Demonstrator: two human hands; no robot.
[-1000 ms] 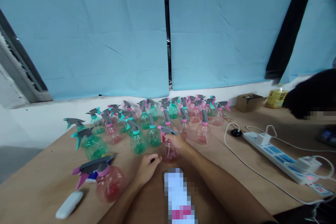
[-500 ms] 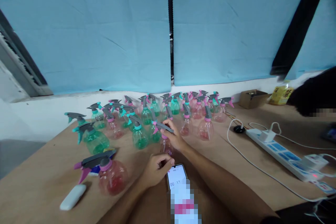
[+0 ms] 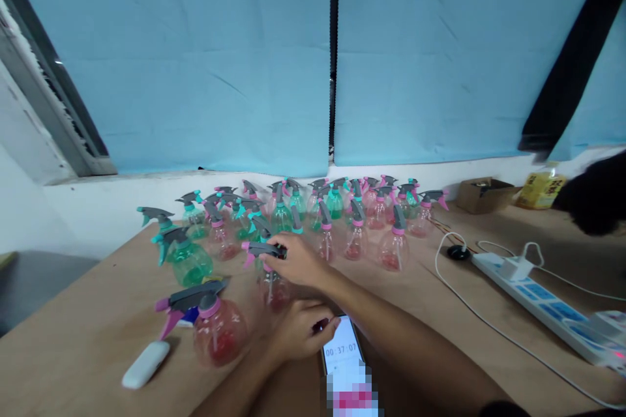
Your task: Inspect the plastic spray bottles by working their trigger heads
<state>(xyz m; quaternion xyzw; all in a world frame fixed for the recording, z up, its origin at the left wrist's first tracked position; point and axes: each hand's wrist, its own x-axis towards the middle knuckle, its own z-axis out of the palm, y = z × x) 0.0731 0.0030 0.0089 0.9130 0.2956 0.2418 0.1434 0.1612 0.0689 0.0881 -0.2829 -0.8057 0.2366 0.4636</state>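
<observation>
My right hand [image 3: 298, 259] is closed around the grey trigger head of a pink spray bottle [image 3: 274, 293], its nozzle pointing left. The bottle stands roughly upright in front of the others; part of its neck is behind my fingers. My left hand [image 3: 306, 329] rests low beside it, loosely curled with a gap between thumb and fingers, and nothing shows in it. Its thumb lies by the top of a phone [image 3: 341, 345] showing a timer. Left of that hand stands another pink spray bottle [image 3: 221, 332]. A green spray bottle [image 3: 192, 264] is farther left.
Several green and pink spray bottles [image 3: 394, 251] stand in rows toward the wall. A white case [image 3: 145, 365] lies front left on the wooden table [image 3: 92, 313]. At right are a power strip [image 3: 542, 306] with cables, a cardboard box [image 3: 484, 197] and a yellow-labelled bottle [image 3: 540, 189].
My right hand and the pink spray bottle have moved left and nearer. My left hand keeps its place by the phone. The whole view has shifted slightly.
</observation>
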